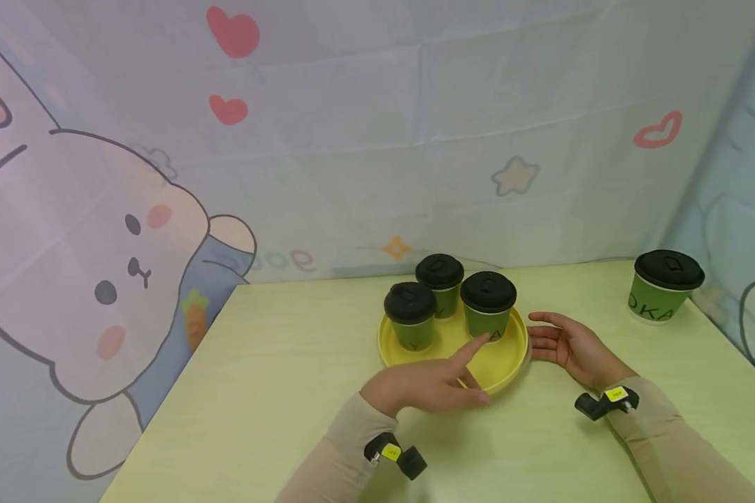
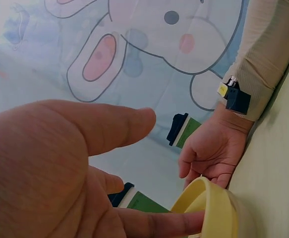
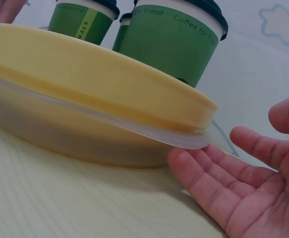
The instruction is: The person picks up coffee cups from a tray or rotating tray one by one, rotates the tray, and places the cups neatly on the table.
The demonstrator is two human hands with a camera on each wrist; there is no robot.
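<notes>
Yellow round tray (image 1: 508, 355) sits on the table (image 1: 277, 363), translucent lower rim (image 3: 109, 146) under its yellow wall. Three green paper coffee cups (image 1: 487, 307) stand upright on it, black lids on, grouped toward the tray's far side; bare floor at its near side.

Left hand (image 1: 421, 386): at the tray's near edge, index straight and reaching over the rim, thumb spread away from it. Pinching nothing; contact with the tray, can't tell.

Right hand (image 1: 572, 349): right of the tray, palm facing it. Lower fingers extended side by side, tips at the translucent rim, look to be touching; thumb spread apart. No grip.

Fourth lidded cup (image 1: 659, 290): upright on the table, well apart, right of the tray and farther back than the right hand. Rabbit-print cloth (image 1: 352, 154) hangs behind the tray.
</notes>
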